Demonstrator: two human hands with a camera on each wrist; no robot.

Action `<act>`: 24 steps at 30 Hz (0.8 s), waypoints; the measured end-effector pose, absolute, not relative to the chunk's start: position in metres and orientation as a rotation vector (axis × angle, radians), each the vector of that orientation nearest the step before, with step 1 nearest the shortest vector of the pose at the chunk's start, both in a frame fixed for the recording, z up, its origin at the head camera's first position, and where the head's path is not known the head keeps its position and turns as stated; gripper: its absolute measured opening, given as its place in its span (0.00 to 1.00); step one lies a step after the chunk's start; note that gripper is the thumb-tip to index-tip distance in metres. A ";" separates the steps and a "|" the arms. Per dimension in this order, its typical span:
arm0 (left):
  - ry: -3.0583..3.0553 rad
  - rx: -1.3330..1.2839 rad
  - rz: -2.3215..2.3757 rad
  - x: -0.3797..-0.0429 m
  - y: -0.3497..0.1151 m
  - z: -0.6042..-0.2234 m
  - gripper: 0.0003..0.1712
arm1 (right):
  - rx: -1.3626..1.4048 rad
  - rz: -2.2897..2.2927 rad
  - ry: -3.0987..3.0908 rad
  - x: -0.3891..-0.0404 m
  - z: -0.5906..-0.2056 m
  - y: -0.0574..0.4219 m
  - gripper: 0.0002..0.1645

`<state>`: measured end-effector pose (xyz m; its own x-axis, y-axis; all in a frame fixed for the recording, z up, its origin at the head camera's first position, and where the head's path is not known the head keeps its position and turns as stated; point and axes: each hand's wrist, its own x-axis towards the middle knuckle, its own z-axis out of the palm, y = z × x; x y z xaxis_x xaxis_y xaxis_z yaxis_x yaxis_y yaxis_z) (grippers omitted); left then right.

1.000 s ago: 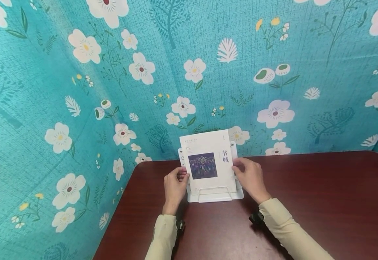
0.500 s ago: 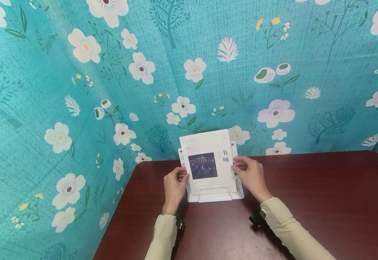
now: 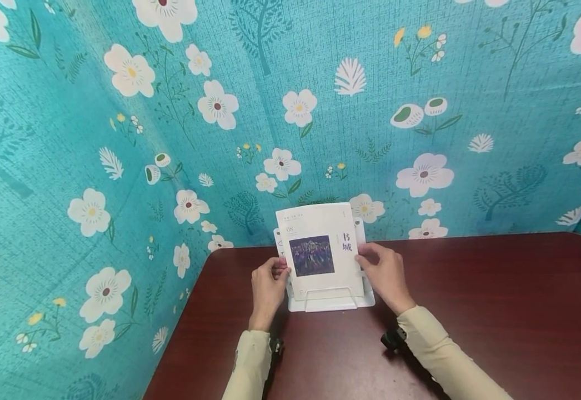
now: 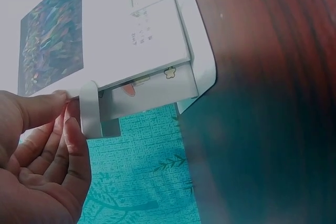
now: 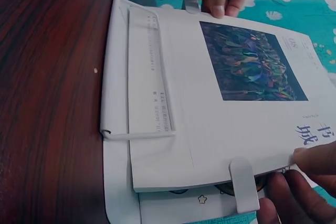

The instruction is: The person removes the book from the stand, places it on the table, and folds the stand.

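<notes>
Teal flowered curtain [image 3: 120, 139] fills the back and left of the view, and in front of it the dark red-brown table [image 3: 495, 311] runs out wide to the right. At the table's far edge sits a white book stand [image 3: 330, 303], tilted back, with a white book [image 3: 320, 250] propped closed on it, cover facing the person, a dark picture at the cover's centre. A wire bar crosses the lower cover and holds the book against the stand.

Now the hands, one on each side edge of the book. Left hand [image 3: 268, 286]: fingers loosely curled, thumb and fingertips [image 4: 50, 103] closing in narrow at the left page clip [image 4: 89, 108], touching it right where it meets the cover's edge. Right hand [image 3: 385, 272]: fingers bent, its fingertips [image 5: 315, 158] pinching the right edge of the cover just beside the printed title, close to the right page clip [image 5: 242, 184], which lies over the cover's corner.
</notes>
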<state>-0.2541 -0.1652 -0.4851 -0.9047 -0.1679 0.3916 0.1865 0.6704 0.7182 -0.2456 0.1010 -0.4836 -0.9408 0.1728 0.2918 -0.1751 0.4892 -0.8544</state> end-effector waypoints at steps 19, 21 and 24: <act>-2.404 -0.020 -1.179 -0.253 -0.169 -0.487 0.08 | 0.018 1.520 -2.394 -0.256 -0.490 0.103 0.16; -2.399 -0.025 -1.180 -0.254 -0.169 -0.487 0.08 | 0.024 1.521 -2.390 -0.256 -0.489 0.103 0.17; -2.395 -0.036 -1.180 -0.256 -0.168 -0.486 0.08 | 0.030 1.516 -2.385 -0.256 -0.487 0.105 0.17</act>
